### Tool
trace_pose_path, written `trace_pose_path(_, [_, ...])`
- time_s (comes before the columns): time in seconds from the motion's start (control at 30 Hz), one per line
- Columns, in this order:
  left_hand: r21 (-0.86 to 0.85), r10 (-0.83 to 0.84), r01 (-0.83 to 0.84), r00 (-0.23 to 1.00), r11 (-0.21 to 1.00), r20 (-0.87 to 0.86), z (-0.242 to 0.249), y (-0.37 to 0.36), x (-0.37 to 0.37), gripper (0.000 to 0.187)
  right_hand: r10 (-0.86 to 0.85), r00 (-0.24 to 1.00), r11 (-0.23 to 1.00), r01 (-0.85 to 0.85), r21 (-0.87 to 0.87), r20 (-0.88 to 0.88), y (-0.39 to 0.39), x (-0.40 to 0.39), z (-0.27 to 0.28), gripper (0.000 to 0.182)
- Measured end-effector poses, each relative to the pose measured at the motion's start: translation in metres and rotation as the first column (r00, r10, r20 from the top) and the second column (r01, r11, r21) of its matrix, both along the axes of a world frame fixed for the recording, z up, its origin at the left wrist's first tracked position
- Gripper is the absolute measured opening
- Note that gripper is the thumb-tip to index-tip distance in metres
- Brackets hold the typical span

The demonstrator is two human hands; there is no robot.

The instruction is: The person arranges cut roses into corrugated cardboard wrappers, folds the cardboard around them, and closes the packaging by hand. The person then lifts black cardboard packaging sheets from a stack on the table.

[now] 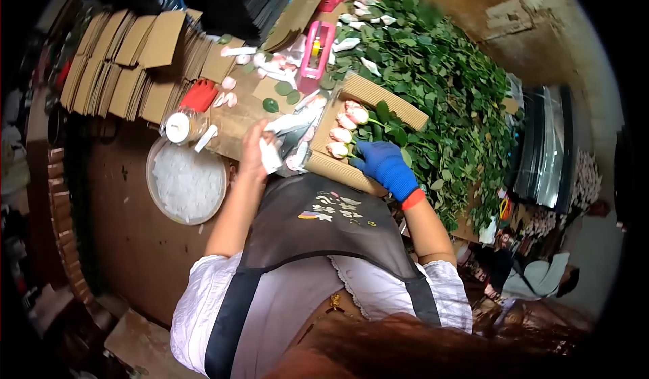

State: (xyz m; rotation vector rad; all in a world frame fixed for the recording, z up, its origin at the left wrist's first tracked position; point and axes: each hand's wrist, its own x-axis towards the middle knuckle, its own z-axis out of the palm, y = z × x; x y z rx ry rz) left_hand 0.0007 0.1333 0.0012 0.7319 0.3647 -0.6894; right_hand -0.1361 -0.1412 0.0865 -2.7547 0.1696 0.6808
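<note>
Pale-pink roses (346, 132): on corrugated cardboard (391, 104), heads just beside blue-gloved right hand (387, 166); back upward over cardboard, fingers bent, grip unclear; bare left hand (254, 150), left of cardboard, clasping white paper-like piece (271, 159)

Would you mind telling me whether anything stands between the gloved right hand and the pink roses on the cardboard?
Nothing visible does: the gloved right hand is close beside the nearest of the pink roses on the cardboard.
</note>
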Motion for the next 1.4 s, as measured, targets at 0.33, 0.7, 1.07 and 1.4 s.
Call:
trace_pose_path(0.33, [0.604,-0.611,-0.144,0.349,-0.784,-0.710,-0.028,0.241,0.008,0.039,0.327,0.930,0.903,-0.360,-0.237,-0.165,0.022,0.019,0.020,0.014])
trace_pose_path(0.7, [0.774,-0.780,0.230,-0.086,0.590,0.620,0.015,-0.064,0.034,0.083,0.220,0.974,0.972,-0.223,-0.076,-0.054,0.008,0.012,0.018,0.025])
trace_pose_path(1.07, [0.786,-0.846,0.415,-0.067,0.459,0.529,0.011,-0.075,0.039,0.086,0.026,0.952,0.990,-0.067,0.126,0.305,-0.013,-0.039,0.014,0.039])
trace_pose_path(1.4, [0.805,-0.821,0.191,0.014,0.562,0.570,0.087,-0.071,0.015,0.047,-0.058,0.904,0.994,0.015,0.104,0.423,0.002,-0.046,0.012,0.029])
